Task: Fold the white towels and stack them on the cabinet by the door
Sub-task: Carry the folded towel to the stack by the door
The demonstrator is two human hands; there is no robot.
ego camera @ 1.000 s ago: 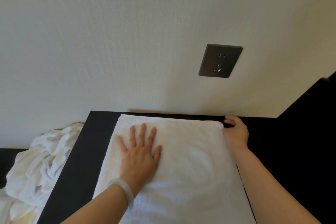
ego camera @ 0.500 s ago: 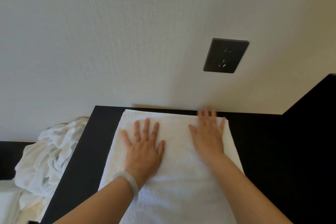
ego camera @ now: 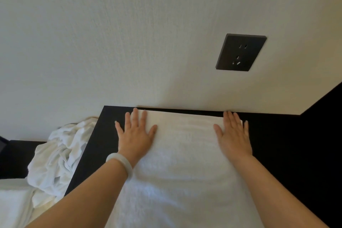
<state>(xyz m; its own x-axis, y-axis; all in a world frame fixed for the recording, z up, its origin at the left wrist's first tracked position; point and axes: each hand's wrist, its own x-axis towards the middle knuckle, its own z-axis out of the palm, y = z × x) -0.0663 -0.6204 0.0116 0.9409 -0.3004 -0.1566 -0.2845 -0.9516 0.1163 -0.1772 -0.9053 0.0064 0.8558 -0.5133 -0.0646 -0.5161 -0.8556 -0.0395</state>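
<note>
A folded white towel (ego camera: pixel 185 163) lies flat on the black cabinet top (ego camera: pixel 277 144), its far edge close to the wall. My left hand (ego camera: pixel 136 133) presses flat on the towel's far left corner, fingers spread and straight, a pale bangle on the wrist. My right hand (ego camera: pixel 233 135) presses flat on the far right corner, fingers straight. Neither hand grips the cloth.
A crumpled heap of white cloth (ego camera: pixel 55 159) lies to the left of the cabinet, lower down, beside a white bed surface (ego camera: pixel 13 205). A dark wall socket (ego camera: pixel 240 52) sits on the pale wall above the cabinet. A black panel (ego camera: pixel 329 102) rises at right.
Both hands slid apart and away from me, from the towel's middle to its far corners. Earlier still, the right hand was at the towel's right edge.
</note>
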